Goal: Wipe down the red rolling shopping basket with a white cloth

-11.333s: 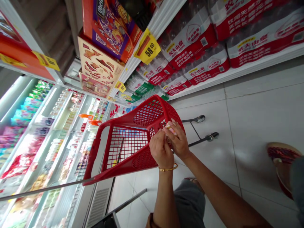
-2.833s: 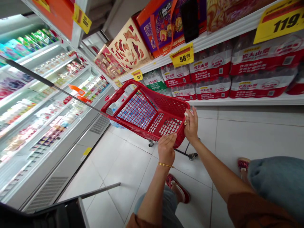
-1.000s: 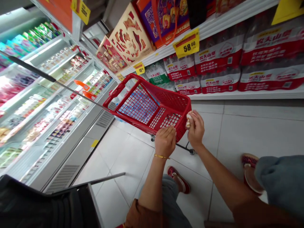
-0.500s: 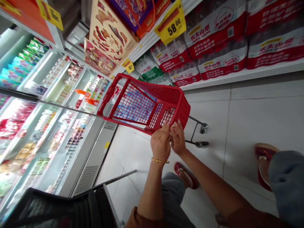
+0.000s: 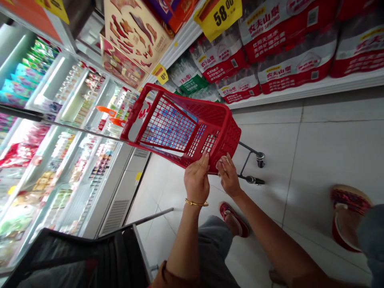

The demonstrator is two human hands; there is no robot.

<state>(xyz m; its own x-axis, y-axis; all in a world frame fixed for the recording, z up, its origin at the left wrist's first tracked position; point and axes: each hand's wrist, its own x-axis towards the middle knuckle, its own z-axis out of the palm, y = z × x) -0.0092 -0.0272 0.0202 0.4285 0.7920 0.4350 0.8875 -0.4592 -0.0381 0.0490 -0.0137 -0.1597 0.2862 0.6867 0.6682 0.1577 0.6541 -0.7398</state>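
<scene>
A red plastic shopping cart point(image 5: 220, 132) stands tilted across the middle of the view, its mesh seat flap facing me. Something blue and white shows through that mesh. My left hand point(image 5: 196, 178), with a gold bangle at the wrist, is over the near side of the cart, fingers stretched out and nothing in them. Just right of it is my right hand point(image 5: 229, 175), its fingers a little bent and apart, also holding nothing. Both hands overlap the cart's near corner; whether they touch it I cannot tell.
Shrink-wrapped bottled water packs point(image 5: 297, 60) line a low shelf beyond the cart, with a yellow price tag point(image 5: 220, 18) above. Boxed goods point(image 5: 135, 32) stand at the top. A refrigerated display point(image 5: 75, 160) runs along the left. A black object with a metal frame point(image 5: 90, 256) is at lower left.
My hands were together; now they have parted, the left moving slightly left and the right slightly right. The view has shifted a little, and the foot at the right appears farther right.
</scene>
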